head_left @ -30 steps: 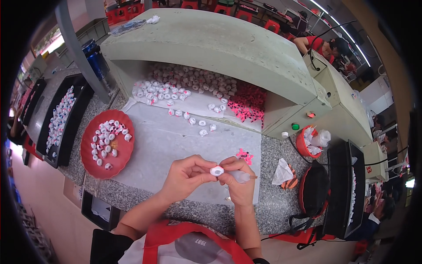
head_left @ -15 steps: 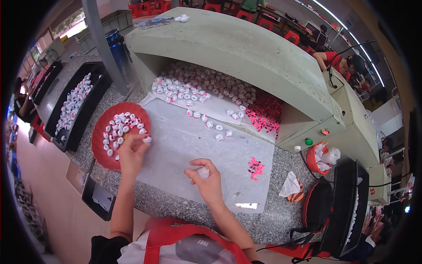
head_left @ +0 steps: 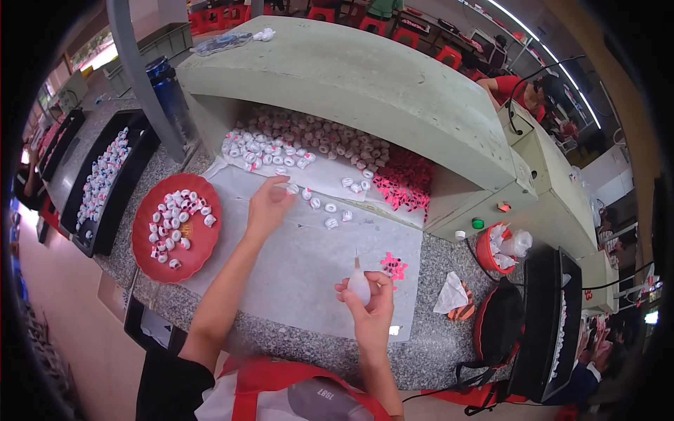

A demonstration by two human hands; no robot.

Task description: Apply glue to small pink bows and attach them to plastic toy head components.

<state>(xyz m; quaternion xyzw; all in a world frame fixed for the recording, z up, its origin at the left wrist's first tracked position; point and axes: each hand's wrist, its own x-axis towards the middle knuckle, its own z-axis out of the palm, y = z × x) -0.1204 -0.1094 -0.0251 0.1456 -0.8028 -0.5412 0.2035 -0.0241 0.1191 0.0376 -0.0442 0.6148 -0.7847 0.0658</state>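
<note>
My left hand (head_left: 269, 206) reaches over the paper sheet, thumb and fingertips closed around a small white piece (head_left: 293, 189) at the end of a loose row. Several similar white rounded pieces (head_left: 331, 208) with dark markings lie just right of it. My right hand (head_left: 372, 300) grips a small white squeeze bottle (head_left: 359, 286) with a thin needle tip pointing up. Beside the bottle, a small cluster of pink pieces with dark spots (head_left: 394, 267) rests on the paper (head_left: 281, 281). To the left, a red scalloped plate (head_left: 200, 247) holds several white pieces.
A pale green metal hood (head_left: 351, 67) arches over heaps of white pieces (head_left: 263, 149) and pink pieces (head_left: 406, 181). Black trays stand at left (head_left: 133, 186) and right (head_left: 554, 337). A red tub (head_left: 486, 251) and a black-and-red pouch (head_left: 500, 323) sit at right. Another person works beyond.
My left hand has moved from the red plate, where it held a white piece, to the row under the hood. My right hand has shifted right, turning the bottle's needle upward.
</note>
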